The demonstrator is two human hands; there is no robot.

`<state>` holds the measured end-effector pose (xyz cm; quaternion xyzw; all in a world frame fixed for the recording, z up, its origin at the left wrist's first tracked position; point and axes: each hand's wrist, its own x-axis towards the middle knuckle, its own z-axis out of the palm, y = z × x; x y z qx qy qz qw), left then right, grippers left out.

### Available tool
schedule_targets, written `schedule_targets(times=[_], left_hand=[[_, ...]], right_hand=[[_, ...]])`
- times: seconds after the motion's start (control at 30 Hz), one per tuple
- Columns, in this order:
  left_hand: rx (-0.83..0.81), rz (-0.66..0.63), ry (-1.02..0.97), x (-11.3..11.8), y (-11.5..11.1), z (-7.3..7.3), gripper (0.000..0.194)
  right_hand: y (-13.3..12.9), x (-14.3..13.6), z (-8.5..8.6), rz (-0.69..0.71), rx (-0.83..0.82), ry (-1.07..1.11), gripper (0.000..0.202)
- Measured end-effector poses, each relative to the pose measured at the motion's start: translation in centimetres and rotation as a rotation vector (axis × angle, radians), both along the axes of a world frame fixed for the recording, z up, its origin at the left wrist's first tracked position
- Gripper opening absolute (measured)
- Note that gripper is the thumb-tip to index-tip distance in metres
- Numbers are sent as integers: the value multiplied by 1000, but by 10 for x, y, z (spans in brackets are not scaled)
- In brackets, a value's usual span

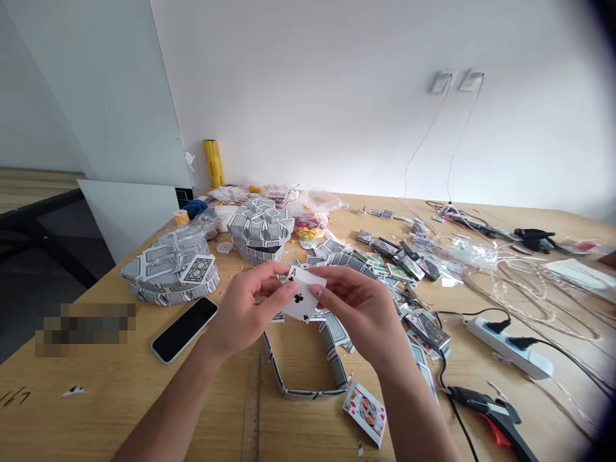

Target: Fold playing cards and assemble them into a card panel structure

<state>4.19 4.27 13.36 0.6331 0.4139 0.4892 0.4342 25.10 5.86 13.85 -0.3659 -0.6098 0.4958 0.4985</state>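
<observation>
Wooden surface: my left grip and right grip both pinch a tilted ace card between them; a frame lies below both.

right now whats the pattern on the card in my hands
The card is white with black clubs and a black A, best seen in the head view.

Hands: two, left hand and right hand. Ace of clubs: one. King card: one. Open card frame: one. Phone: one. Ruler: one. Glue gun: one. Power strip: one; black plugs in it: two. Wall sockets: two. Yellow roll: one. Scattered cards: probably well over a dozen; overlap prevents an exact count.
</observation>
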Motion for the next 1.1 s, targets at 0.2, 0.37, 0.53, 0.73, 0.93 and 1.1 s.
schedule_targets(times=[0.2, 0.37, 0.53, 0.73, 0.93, 1.1], left_hand=[[80, 5, 173, 2, 0, -3, 29], [229, 33, 197, 3, 0, -7, 14], [259, 24, 127, 3, 2, -8, 12], [254, 33, 163, 3, 2, -6, 10], [169, 20, 193, 2, 2, -3, 26], [204, 106, 243, 3, 3, -4, 24]], right_hand=[[0, 3, -6, 4, 166, -84, 9], [-1, 1, -4, 13, 224, -35, 3], [0, 2, 2, 103, 8, 36, 30], [5, 3, -2, 82, -36, -39, 34], [3, 1, -8, -28, 21, -60, 23], [-2, 0, -6, -96, 94, -94, 20]])
